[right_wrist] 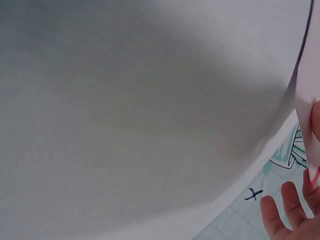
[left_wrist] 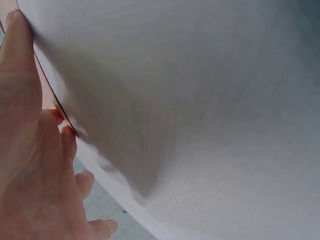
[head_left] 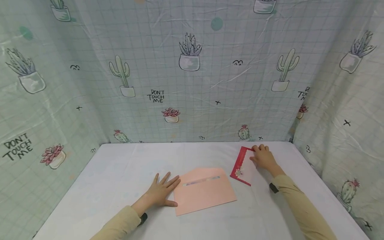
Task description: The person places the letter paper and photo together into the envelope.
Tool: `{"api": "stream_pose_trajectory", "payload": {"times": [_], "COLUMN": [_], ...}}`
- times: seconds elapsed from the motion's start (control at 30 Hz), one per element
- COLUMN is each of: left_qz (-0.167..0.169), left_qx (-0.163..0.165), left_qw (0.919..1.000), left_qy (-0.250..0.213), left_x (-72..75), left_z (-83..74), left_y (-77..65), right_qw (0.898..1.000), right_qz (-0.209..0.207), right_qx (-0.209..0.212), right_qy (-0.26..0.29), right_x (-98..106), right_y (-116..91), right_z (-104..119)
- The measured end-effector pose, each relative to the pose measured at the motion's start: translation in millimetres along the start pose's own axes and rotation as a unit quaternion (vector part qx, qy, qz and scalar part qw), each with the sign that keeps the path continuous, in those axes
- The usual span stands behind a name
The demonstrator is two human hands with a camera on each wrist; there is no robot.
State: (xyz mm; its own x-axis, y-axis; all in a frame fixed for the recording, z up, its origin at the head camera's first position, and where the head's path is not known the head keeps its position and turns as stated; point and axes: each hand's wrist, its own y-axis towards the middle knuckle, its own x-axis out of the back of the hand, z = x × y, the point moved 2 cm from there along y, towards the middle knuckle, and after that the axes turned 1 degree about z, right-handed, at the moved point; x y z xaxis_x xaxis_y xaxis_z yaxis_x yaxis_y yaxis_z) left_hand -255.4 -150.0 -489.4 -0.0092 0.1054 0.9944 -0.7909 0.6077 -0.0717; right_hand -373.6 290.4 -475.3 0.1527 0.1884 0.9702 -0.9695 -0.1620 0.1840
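At tbl (head_left: 120, 170) | LH (head_left: 160, 193) splayed, touching env. (head_left: 205, 196) | RH (head_left: 264, 158) pinches card (head_left: 246, 165)

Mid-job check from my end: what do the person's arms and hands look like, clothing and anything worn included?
The left hand and right hand are bare, without gloves. The left sleeve and right sleeve are plain beige and long. A small black piece sits under each wrist: left, right. No cables show.
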Motion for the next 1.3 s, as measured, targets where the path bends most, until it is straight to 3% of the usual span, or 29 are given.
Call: {"api": "stream_pose_trajectory", "payload": {"times": [0.3, 0.5, 0.6, 0.77, 0.9, 1.07, 1.3], "left_qz": [0.007, 0.008, 0.007, 0.005, 0.005, 0.003, 0.010], "left_qx": [0.003, 0.008, 0.007, 0.002, 0.000, -0.002, 0.003], "left_qw": [0.9999, 0.9999, 0.9999, 0.9999, 0.9999, 0.9998, 0.9997], "left_qy": [-0.010, -0.008, -0.008, -0.011, -0.011, -0.019, -0.023], "left_x": [2.2, 2.7, 2.7, 4.9, 6.1, 6.9, 4.8], "left_z": [0.4, 1.0, 0.9, -0.4, -1.4, -2.0, -1.4], "left_y": [-0.4, 1.4, 1.6, 0.5, -0.3, -0.4, 1.0], "right_qw": [0.994, 0.985, 0.972, 0.934, 0.913, 0.899, 0.896], "right_qz": [-0.054, 0.001, 0.058, 0.159, 0.198, 0.209, 0.196], "right_qx": [0.037, 0.013, -0.007, -0.038, -0.044, -0.046, -0.060], "right_qy": [0.084, 0.173, 0.227, 0.318, 0.355, 0.382, 0.393], "right_x": [21, 42, 51, 65, 72, 79, 80], "right_y": [-8, -12, -15, -23, -29, -35, -43], "right_z": [0, -9, -17, -24, -25, -26, -23]}}
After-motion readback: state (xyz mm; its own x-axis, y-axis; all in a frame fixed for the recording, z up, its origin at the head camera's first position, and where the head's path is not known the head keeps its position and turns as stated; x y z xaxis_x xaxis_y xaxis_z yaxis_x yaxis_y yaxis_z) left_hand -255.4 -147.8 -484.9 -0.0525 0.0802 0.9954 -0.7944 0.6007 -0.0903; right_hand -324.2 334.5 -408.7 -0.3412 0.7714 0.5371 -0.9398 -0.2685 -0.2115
